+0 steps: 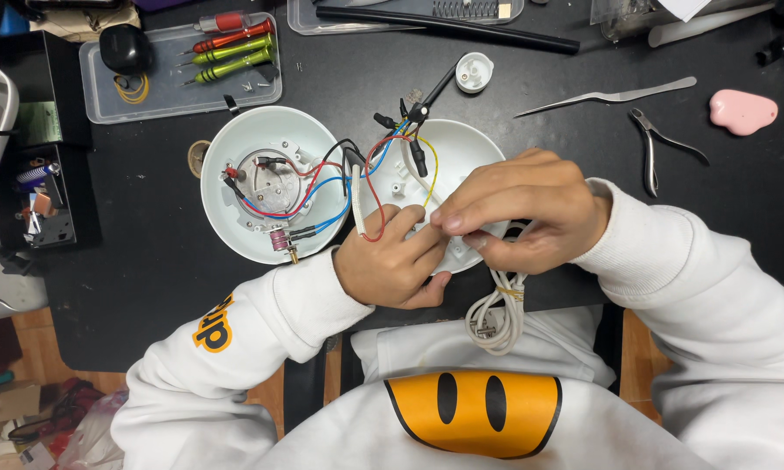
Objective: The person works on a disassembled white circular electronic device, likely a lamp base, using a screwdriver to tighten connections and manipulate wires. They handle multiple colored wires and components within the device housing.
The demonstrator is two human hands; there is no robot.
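Overhead, black worktable [148, 270] cluttered with clear tray [105, 104], tweezers [609, 96], pliers [657, 144].

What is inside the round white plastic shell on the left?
Inside the round white plastic shell: a round metal plate, red, blue and black wires. Whatever lies under the plate is hidden.

Right hand [518, 218] hides shell half [457, 152] edge; fingertip contents unseen
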